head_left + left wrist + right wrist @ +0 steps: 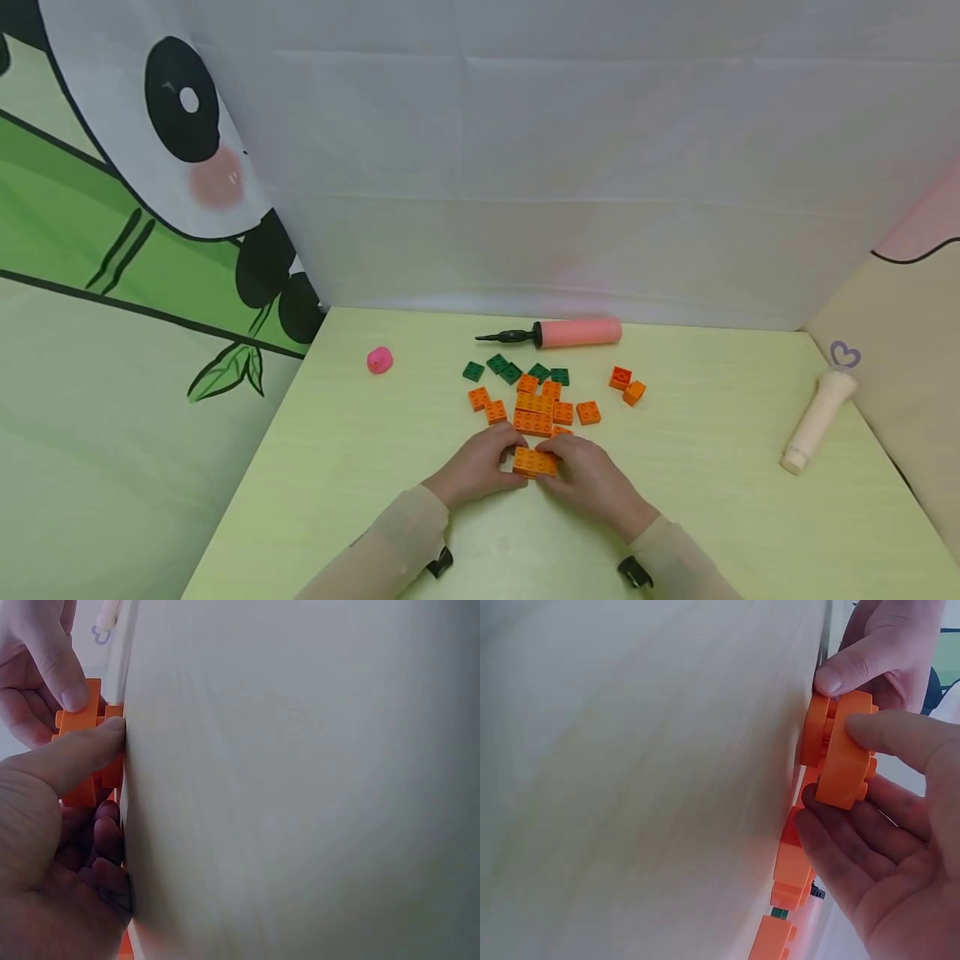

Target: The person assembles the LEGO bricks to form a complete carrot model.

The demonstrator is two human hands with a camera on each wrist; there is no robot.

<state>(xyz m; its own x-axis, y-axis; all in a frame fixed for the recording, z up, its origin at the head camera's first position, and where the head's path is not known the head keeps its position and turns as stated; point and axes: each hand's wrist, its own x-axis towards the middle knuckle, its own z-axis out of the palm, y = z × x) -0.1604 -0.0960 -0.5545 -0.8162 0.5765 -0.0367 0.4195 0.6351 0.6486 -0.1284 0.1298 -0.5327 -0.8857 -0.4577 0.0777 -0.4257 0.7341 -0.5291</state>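
1. Your pale sleeves (397,529) lay nearest the camera, a black fitting (441,562) at each wrist, over the light surface (750,433).
2. Your left hand (480,468) had its grip pinching the lower orange brick (814,742), the thumb against its side, close to the surface.
3. Your right hand (588,483) had its grip pinching the upper orange brick (847,772) — tilted over the lower one, with a gap and studs showing between.
4. Both bricks were between your hands, just on the near side of the scattered orange bricks (588,412).
5. Beyond those you had five green bricks (512,372), then a pink-and-black pump (581,332).
6. Well apart lay a round pink piece (379,360) to the left — and a cream cylinder (813,425) to the right.
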